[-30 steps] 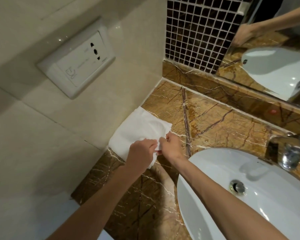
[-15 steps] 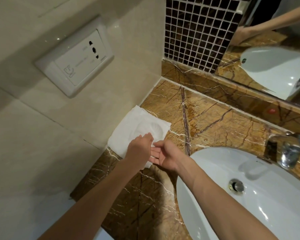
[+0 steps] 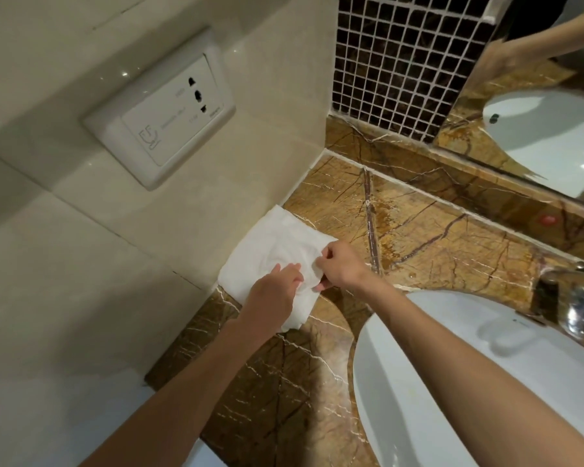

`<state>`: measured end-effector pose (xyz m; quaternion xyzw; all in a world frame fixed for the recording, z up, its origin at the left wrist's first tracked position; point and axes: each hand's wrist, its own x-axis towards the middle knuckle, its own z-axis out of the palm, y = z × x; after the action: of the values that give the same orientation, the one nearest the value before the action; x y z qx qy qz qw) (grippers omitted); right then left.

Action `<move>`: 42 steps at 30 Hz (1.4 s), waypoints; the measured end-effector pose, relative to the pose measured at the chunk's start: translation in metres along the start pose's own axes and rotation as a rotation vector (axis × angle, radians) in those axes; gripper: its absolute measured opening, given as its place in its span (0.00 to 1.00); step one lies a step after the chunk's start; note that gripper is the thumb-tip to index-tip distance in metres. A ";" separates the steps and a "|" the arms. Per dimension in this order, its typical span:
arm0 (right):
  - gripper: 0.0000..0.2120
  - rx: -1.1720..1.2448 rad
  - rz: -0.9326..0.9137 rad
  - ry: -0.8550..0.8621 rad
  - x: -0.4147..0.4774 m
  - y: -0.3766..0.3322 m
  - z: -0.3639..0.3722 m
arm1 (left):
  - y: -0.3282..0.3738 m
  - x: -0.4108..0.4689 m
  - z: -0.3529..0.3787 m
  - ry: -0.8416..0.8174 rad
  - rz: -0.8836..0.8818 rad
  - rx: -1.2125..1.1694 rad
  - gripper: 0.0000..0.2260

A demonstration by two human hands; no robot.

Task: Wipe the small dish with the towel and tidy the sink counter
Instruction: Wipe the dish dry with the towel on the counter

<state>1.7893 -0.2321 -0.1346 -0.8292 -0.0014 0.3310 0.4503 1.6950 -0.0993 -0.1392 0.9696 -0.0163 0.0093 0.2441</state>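
Pinching towel (image 3: 277, 251) edge: right hand (image 3: 339, 269); left hand (image 3: 273, 291) flat, fingers spread on towel; socket plate (image 3: 162, 112) writing unreadable.

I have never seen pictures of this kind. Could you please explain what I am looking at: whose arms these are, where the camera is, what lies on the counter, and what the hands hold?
There is no machine here. A person wears a camera on the head, so you look down along their own two bare arms. The brown marble counter sits beside a white sink, with a faucet at the right and a mirror behind. A wall socket is on the left. On the counter lies a white towel; a round shape under it may be the small dish. The left hand rests on the towel, and the right hand pinches its edge.
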 end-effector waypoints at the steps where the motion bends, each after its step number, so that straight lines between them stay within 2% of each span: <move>1: 0.14 0.074 0.026 0.020 -0.001 0.005 0.005 | 0.001 0.001 0.001 0.019 -0.024 -0.002 0.11; 4: 0.17 0.279 0.103 0.121 -0.003 0.017 0.019 | 0.014 -0.003 0.007 0.064 -0.103 -0.024 0.10; 7: 0.20 0.412 0.162 0.187 -0.005 0.022 0.024 | 0.031 -0.013 0.014 0.069 -0.071 -0.007 0.07; 11: 0.16 0.565 0.232 0.215 -0.012 0.025 0.030 | 0.022 -0.004 0.009 0.073 -0.084 0.036 0.11; 15: 0.11 0.549 0.207 0.228 -0.016 0.022 0.039 | 0.019 0.006 0.005 0.122 -0.039 0.157 0.09; 18: 0.07 0.544 0.217 0.231 -0.016 0.020 0.041 | 0.023 0.002 0.010 0.083 -0.076 0.152 0.09; 23: 0.13 0.465 0.235 0.276 -0.018 0.020 0.038 | 0.022 -0.011 0.013 -0.026 -0.127 0.139 0.07; 27: 0.12 0.584 0.283 0.203 -0.020 0.022 0.034 | 0.020 -0.012 0.011 -0.035 -0.030 0.133 0.11; 30: 0.10 0.648 0.276 0.144 -0.018 0.023 0.032 | 0.017 -0.002 0.009 0.023 0.046 0.149 0.16; 33: 0.06 0.693 0.271 0.083 -0.022 0.021 0.030 | 0.019 0.001 0.007 0.110 0.046 0.160 0.15; 35: 0.04 0.673 0.279 0.020 -0.023 0.020 0.024 | 0.020 -0.003 0.011 0.106 0.014 0.122 0.15; 38: 0.13 0.588 0.281 -0.085 -0.020 0.013 0.007 | 0.020 -0.014 0.016 0.034 -0.057 0.051 0.14; 42: 0.17 0.459 0.266 -0.107 -0.014 0.001 -0.004 | 0.021 -0.033 0.020 0.028 0.060 -0.009 0.13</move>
<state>1.7802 -0.2395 -0.1258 -0.6796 0.1587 0.4223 0.5785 1.6611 -0.1259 -0.1478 0.9674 -0.0418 0.0300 0.2481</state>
